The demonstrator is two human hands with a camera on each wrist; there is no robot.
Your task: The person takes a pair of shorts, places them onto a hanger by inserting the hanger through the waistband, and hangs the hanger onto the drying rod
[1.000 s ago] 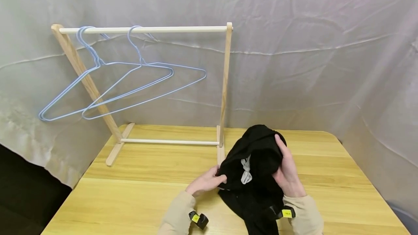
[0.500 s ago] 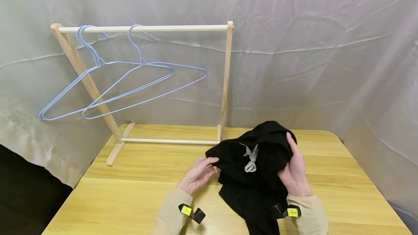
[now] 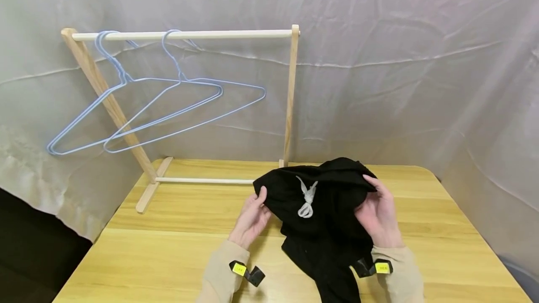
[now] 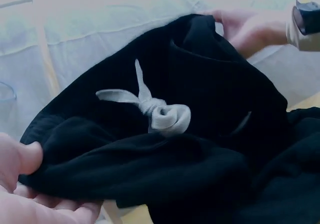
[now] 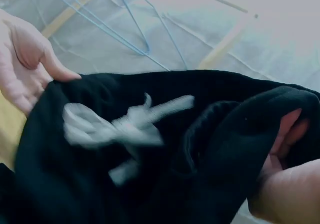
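Note:
Black drawstring pants (image 3: 332,219) are held up over the table between my hands, one end trailing toward the front edge. Their light grey drawstring (image 3: 307,198), tied in a bow, faces up at the waistband. My left hand (image 3: 251,219) pinches the waistband's left corner; the left wrist view shows the thumb on top and the fingers (image 4: 75,211) beneath the cloth. At the other side, my right hand (image 3: 379,214) grips the waistband's right end. Folds of fabric partly cover the right fingers (image 5: 287,126) in the right wrist view.
A wooden clothes rack (image 3: 290,97) stands at the back left, its right foot partly hidden by the pants. Several blue wire hangers (image 3: 181,78) hang from its rail (image 3: 236,34). Grey curtain (image 3: 400,97) surrounds the wooden table (image 3: 442,242).
My left hand has let go lower down, moved left and up, and taken the waistband corner. The waistband is now spread wider, and the bow has shifted left. My right hand has moved slightly right.

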